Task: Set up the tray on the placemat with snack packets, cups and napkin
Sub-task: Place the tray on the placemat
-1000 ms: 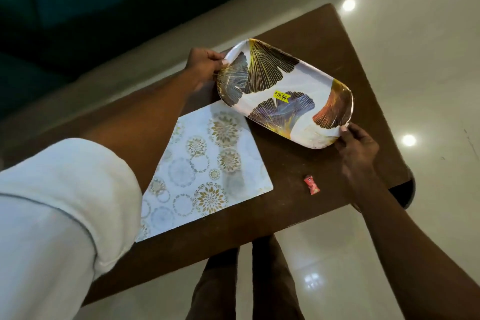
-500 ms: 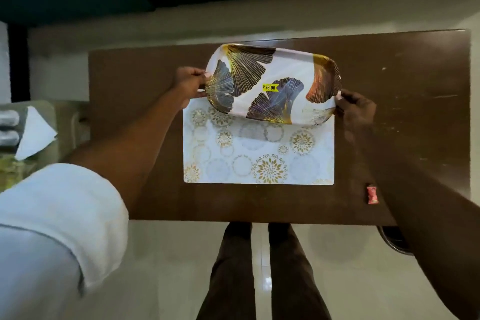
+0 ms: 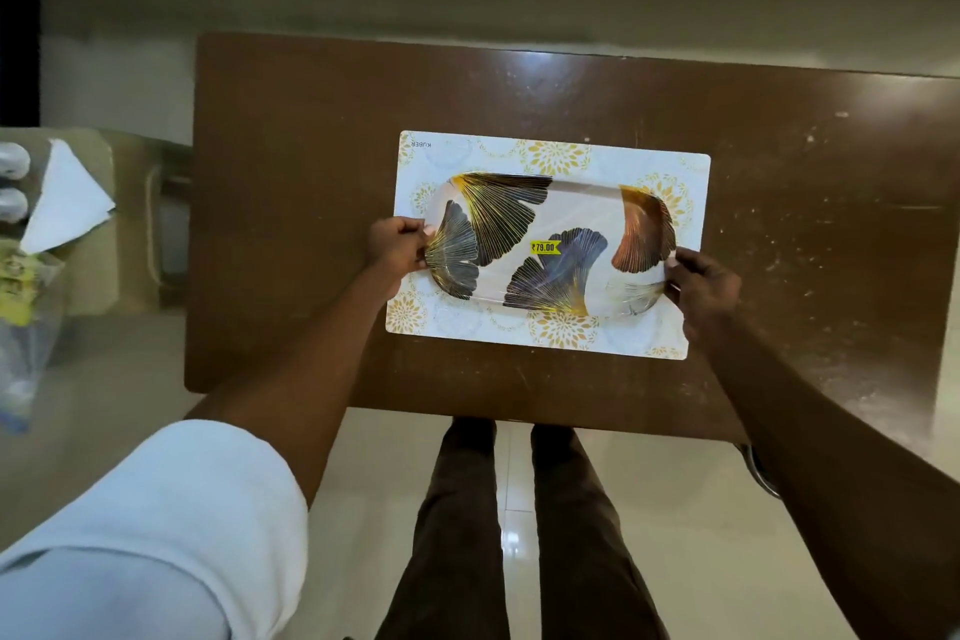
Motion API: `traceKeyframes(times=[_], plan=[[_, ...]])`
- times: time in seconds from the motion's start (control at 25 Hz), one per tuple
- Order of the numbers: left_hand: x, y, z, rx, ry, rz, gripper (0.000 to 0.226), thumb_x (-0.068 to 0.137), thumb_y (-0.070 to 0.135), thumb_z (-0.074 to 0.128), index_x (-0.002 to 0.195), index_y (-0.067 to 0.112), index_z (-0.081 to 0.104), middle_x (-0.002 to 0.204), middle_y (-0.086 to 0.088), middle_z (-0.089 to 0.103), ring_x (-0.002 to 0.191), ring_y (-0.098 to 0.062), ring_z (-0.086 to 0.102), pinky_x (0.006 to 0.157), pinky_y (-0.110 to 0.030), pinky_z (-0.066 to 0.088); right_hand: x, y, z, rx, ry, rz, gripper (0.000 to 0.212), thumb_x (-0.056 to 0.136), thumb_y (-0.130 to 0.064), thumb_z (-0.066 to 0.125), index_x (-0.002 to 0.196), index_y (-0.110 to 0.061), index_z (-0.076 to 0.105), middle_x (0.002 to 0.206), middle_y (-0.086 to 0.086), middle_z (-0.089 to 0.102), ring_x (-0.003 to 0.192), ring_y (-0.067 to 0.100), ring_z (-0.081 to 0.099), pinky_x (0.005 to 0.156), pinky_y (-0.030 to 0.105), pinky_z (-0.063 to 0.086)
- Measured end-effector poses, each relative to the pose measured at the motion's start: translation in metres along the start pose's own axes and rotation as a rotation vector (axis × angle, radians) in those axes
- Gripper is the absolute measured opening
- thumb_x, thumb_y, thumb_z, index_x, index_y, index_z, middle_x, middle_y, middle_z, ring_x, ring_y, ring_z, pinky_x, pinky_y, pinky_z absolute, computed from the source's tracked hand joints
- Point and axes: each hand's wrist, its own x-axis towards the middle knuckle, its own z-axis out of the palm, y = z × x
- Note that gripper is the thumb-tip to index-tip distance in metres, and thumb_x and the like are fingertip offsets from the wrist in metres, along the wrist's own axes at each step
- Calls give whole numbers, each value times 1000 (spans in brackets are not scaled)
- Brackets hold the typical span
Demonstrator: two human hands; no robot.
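Note:
A white oval tray (image 3: pixel 571 203) printed with dark and gold fan leaves and a yellow price sticker lies over the middle of the white placemat (image 3: pixel 613 161) with gold flower rings. My left hand (image 3: pixel 397 244) grips the tray's left end. My right hand (image 3: pixel 701 283) grips its right end. The placemat sits on a brown table (image 3: pixel 311 146). At the far left, a folded white napkin (image 3: pixel 65 198), two pale cups (image 3: pixel 11 182) and yellow snack packets (image 3: pixel 15 281) rest on a low stand.
Bare brown tabletop surrounds the placemat, widest on the right. My legs (image 3: pixel 519 509) stand at the table's near edge on a pale tiled floor. A dark round object (image 3: pixel 761 470) pokes out below my right forearm.
The tray has come down and toward me from the placemat's far edge onto its middle, both hands still holding its ends. The small red wrapper is now hidden.

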Motion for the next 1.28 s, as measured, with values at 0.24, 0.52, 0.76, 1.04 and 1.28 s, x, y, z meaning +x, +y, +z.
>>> traceKeyframes(times=[0.24,0.52,0.76,1.04,1.28], plan=[[0,-4,-2,1,-10,21,28,95,8,70,121,2,66,108,-13,70,84,-22,69,55,-21,59,1,8,1,-11,56,-5,32,98,-2,66,129,2,66,125,20,69,111,32,68,82,33,59],[3,-10,-1,-25,-28,9,31,95,7,69,124,-1,63,112,-13,69,93,-26,69,63,-27,59,5,10,1,-31,83,-21,30,97,-3,68,126,-1,68,122,15,71,107,28,69,87,37,61],[4,-11,-3,-29,-41,3,31,95,7,69,124,0,63,113,-13,69,99,-27,69,65,-29,60,3,8,2,-31,91,-26,30,97,-1,66,128,0,67,112,9,71,100,23,69,86,36,61],[3,-11,-2,-28,-43,4,26,96,6,68,121,3,63,106,-11,69,92,-24,69,67,-30,60,1,8,1,-51,108,-12,27,94,-4,71,121,-1,70,113,13,73,100,25,71,80,33,62],[-11,-2,-8,30,73,58,18,94,15,71,107,7,63,92,-12,67,66,-16,56,65,-34,52,-10,-6,-13,-77,157,-9,36,89,-14,81,120,-2,70,112,12,74,102,26,73,86,38,63]])
